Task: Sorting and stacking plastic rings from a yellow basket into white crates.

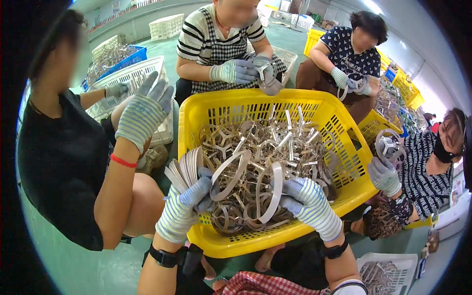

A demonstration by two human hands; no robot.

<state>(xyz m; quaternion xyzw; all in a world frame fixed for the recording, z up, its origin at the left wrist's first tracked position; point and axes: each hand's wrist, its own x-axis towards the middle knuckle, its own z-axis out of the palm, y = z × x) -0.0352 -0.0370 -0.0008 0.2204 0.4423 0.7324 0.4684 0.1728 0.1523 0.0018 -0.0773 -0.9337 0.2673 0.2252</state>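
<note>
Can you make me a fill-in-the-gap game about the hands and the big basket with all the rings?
1. The big basket full of ring parts is coloured ____.
2. The left hand holds a ____ of thin flat rings.
3. The right hand holds a single ____ over the basket.
4. Both hands wear striped ____.

Missing words: yellow; stack; ring; gloves

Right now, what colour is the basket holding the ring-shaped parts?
Yellow basket, shown best in the head view.
</note>
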